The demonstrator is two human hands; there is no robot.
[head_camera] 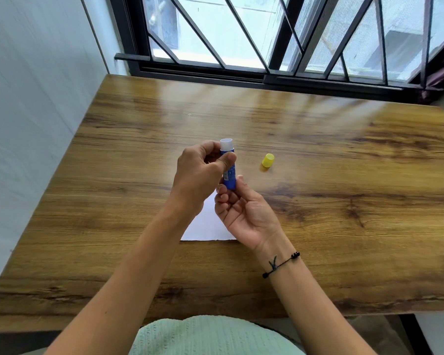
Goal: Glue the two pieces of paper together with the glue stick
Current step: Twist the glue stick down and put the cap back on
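Note:
A blue glue stick (229, 172) with a white open top stands upright in the air above the table's middle. My left hand (199, 175) grips its upper body between thumb and fingers. My right hand (244, 213) holds its bottom end with thumb and fingertips, palm up. Its yellow cap (268, 160) lies on the wood to the right, apart from both hands. White paper (207, 225) lies flat on the table under my hands, mostly hidden; I cannot tell whether it is one sheet or two.
The wooden table (344, 175) stretches wide to the right. A barred window (267, 42) runs along its far edge and a white wall (36, 98) stands at the left. A black bracelet (280, 265) circles my right wrist.

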